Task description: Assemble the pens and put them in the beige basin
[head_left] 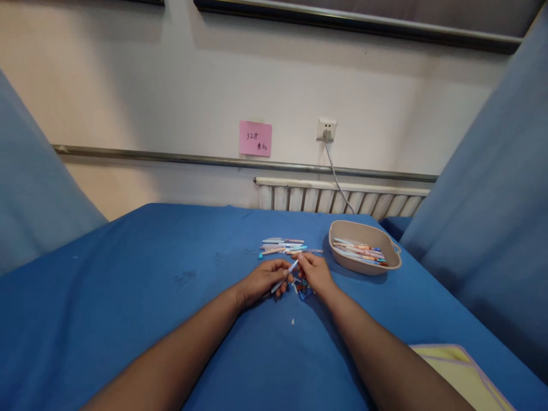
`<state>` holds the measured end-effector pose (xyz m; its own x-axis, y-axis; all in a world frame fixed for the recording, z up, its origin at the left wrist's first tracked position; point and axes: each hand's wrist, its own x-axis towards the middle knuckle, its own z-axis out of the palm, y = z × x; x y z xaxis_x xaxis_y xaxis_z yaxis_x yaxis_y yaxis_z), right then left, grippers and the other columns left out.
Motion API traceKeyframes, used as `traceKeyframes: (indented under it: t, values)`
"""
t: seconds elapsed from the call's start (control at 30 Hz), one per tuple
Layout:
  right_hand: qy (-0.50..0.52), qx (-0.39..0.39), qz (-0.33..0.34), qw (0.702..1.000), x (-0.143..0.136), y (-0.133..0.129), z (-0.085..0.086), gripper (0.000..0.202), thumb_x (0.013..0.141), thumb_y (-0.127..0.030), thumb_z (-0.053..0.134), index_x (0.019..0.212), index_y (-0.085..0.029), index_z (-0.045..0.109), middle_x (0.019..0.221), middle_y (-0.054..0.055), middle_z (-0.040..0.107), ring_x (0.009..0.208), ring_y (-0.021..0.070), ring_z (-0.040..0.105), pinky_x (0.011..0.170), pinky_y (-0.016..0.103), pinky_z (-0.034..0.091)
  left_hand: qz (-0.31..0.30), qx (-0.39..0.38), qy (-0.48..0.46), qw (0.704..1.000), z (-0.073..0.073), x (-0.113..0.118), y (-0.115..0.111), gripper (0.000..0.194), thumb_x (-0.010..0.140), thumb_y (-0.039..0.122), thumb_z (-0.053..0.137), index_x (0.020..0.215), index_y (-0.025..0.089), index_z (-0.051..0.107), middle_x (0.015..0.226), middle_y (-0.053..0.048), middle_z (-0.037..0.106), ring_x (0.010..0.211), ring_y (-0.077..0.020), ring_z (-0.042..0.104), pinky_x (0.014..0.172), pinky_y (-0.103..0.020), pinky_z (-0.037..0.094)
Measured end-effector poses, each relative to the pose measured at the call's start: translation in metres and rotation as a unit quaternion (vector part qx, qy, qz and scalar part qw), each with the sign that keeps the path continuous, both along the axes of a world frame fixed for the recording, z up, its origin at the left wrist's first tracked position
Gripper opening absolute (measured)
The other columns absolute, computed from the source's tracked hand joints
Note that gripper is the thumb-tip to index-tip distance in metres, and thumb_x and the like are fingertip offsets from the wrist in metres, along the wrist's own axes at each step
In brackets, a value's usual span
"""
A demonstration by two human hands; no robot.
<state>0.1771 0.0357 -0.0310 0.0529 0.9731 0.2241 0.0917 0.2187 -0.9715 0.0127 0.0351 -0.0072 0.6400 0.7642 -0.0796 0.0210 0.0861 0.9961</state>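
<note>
My left hand (266,281) is closed around a pale pen (281,282), which slants up to the right. At the pen's upper end is my right hand (315,273), its thumb and fingers pinched on the tip. Several pens (280,246) lie in a loose pile just beyond my hands. Small blue, white and brown pieces (303,292) sit on the blue cloth below my right hand, partly hidden by it. Nearer to me is one tiny white piece (293,322).
A beige basket (357,267) holding several pens stands at the right on the blue-covered table (141,274). A yellow cloth (454,371) lies at the front right. Blue curtains hang on both sides. Behind are a radiator, a pink note and a plugged-in cable.
</note>
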Motion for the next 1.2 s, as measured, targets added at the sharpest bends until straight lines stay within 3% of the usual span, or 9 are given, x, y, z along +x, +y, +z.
traceKeyframes:
  t: [0.17,0.33,0.43,0.6,0.73,0.97,1.2]
  values:
    - [0.017,0.014,0.0,1.0,0.005,0.002,0.005,0.048,0.077,-0.056,0.047,0.084,-0.015,0.069,0.054,-0.002,0.057,0.045,0.0115,0.05,0.045,0.022,0.037,0.013,-0.013,-0.031,0.999,0.002,-0.002,0.002,0.029,0.076,0.035,0.064,0.093,0.013,0.057,0.078,-0.003,0.058,0.051,-0.0074,0.052,0.044,-0.017,0.041]
    - [-0.027,0.026,-0.117,0.992,0.024,0.012,0.003,0.044,0.08,-0.05,0.043,0.084,-0.013,0.067,0.061,0.001,0.061,0.049,0.0131,0.053,0.048,0.024,0.041,0.07,-0.039,-0.074,0.994,0.006,-0.009,0.011,0.03,0.072,0.029,0.069,0.094,0.014,0.056,0.079,-0.002,0.058,0.053,-0.0079,0.053,0.046,-0.018,0.04]
    - [-0.077,0.027,-0.147,0.986,0.036,0.018,-0.005,0.032,0.078,-0.04,0.048,0.083,-0.015,0.066,0.067,0.003,0.065,0.059,0.0162,0.058,0.056,0.026,0.044,0.093,-0.041,-0.087,0.991,0.006,-0.015,0.016,0.03,0.072,0.026,0.069,0.096,0.014,0.057,0.079,-0.002,0.058,0.054,-0.0084,0.053,0.048,-0.019,0.04]
    - [-0.172,0.025,-0.157,0.972,0.042,0.018,-0.013,0.019,0.072,-0.026,0.055,0.085,-0.02,0.068,0.083,0.004,0.067,0.077,0.0196,0.06,0.075,0.032,0.044,0.123,-0.048,-0.121,0.984,0.006,-0.023,0.021,0.027,0.071,0.023,0.068,0.095,0.014,0.059,0.075,-0.002,0.058,0.052,-0.0075,0.052,0.047,-0.018,0.039]
    - [-0.241,0.021,-0.156,0.958,0.041,0.014,-0.013,0.02,0.07,-0.02,0.059,0.087,-0.022,0.069,0.094,0.005,0.066,0.089,0.0221,0.058,0.084,0.033,0.04,0.177,-0.041,-0.155,0.971,0.01,-0.033,0.027,0.022,0.071,0.019,0.066,0.092,0.012,0.06,0.073,-0.001,0.057,0.051,-0.0071,0.05,0.046,-0.017,0.039]
    - [-0.399,0.013,-0.138,0.906,0.041,0.014,-0.016,0.029,0.074,-0.019,0.055,0.101,-0.021,0.066,0.104,0.007,0.065,0.098,0.0239,0.057,0.085,0.033,0.04,0.24,-0.036,-0.17,0.955,0.015,-0.055,0.038,0.02,0.073,0.017,0.063,0.091,0.011,0.06,0.069,-0.001,0.056,0.052,-0.0074,0.05,0.048,-0.017,0.041]
    - [-0.421,0.006,-0.139,0.896,0.04,0.014,-0.022,0.028,0.071,-0.019,0.059,0.098,-0.022,0.066,0.104,0.007,0.064,0.096,0.0247,0.057,0.083,0.033,0.04,0.239,-0.042,-0.158,0.957,0.01,-0.055,0.04,0.016,0.074,0.018,0.062,0.087,0.01,0.06,0.068,-0.002,0.057,0.05,-0.0081,0.05,0.044,-0.017,0.039]
